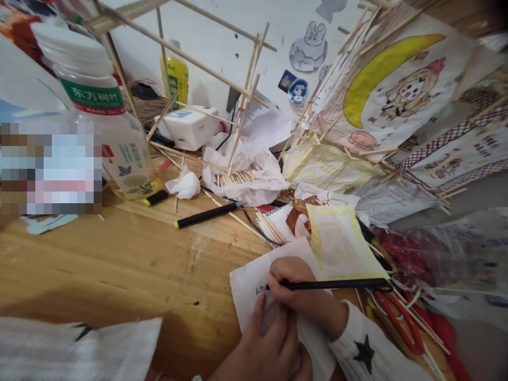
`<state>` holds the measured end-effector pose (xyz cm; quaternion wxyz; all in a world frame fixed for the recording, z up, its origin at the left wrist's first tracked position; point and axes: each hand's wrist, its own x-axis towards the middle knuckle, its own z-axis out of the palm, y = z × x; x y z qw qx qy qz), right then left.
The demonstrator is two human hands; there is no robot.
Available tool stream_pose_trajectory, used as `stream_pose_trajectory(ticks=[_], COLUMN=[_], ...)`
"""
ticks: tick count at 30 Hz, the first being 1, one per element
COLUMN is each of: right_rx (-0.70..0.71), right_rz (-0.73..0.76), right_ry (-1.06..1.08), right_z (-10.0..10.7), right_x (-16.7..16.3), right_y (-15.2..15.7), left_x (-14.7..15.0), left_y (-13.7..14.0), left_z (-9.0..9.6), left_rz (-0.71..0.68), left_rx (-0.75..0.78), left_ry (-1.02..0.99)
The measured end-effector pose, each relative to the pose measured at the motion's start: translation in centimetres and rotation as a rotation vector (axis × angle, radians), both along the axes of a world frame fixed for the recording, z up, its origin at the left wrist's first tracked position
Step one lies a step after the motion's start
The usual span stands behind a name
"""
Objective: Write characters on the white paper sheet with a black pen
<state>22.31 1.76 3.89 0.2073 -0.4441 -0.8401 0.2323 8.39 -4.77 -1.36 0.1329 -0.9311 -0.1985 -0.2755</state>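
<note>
A sheet of white paper point(246, 275) lies on the wooden table near its front, with a few small black marks on it. My right hand point(304, 291) is closed round a long black pen point(337, 284), whose tip meets the paper beside those marks. Just below, my left hand point(270, 341) rests on the sheet with its fingers stretched out. Part of the paper is hidden under both hands. Touching the sheet's upper right side is a translucent piece with yellow edging point(343, 241).
A yellow-tipped black marker point(206, 214) lies behind the paper, near a bag of wooden sticks point(238, 177). A large bottle point(119, 132) stands left. A stick frame point(178, 50) rises behind; decorated paper panels point(392, 90) and red-handled scissors point(400, 323) are at right.
</note>
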Motion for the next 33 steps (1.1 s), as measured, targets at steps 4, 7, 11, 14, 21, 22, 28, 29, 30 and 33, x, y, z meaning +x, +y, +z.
stream_pose_trajectory(ticks=[4, 7, 11, 14, 21, 22, 28, 29, 30, 33], right_rx=[-0.005, 0.000, -0.005, 0.011, 0.001, 0.000, -0.020, -0.022, -0.024, -0.021], right_rz=[0.006, 0.004, -0.003, -0.008, -0.006, -0.009, -0.027, -0.029, -0.026, -0.012], right_ry=[-0.004, -0.025, -0.028, -0.023, 0.014, 0.014, 0.011, 0.021, 0.034, 0.040], right_z=[-0.26, -0.20, 0.07, 0.13, 0.09, 0.14, 0.29, 0.26, 0.23, 0.15], right_x=[0.08, 0.05, -0.02, -0.03, -0.06, -0.07, -0.08, -0.07, -0.05, 0.00], right_y=[-0.01, -0.03, -0.08, -0.11, -0.05, -0.05, -0.11, -0.12, -0.12, -0.09], left_x=[-0.02, -0.02, -0.02, -0.04, -0.05, -0.06, -0.13, -0.13, -0.12, -0.08], left_y=[0.08, 0.12, 0.12, 0.08, -0.04, -0.03, 0.06, 0.05, 0.04, 0.02], left_z=[0.24, 0.45, 0.69, 0.74, 0.57, 0.58, 0.71, 0.70, 0.69, 0.69], left_rz=[0.003, 0.011, 0.014, 0.015, 0.010, 0.008, 0.003, 0.004, 0.003, 0.002], left_rx=[0.000, 0.000, 0.001, -0.007, -0.025, -0.024, -0.026, -0.027, -0.024, -0.020], left_ry=[-0.002, -0.011, -0.016, -0.013, 0.003, 0.002, 0.001, 0.001, -0.001, -0.015])
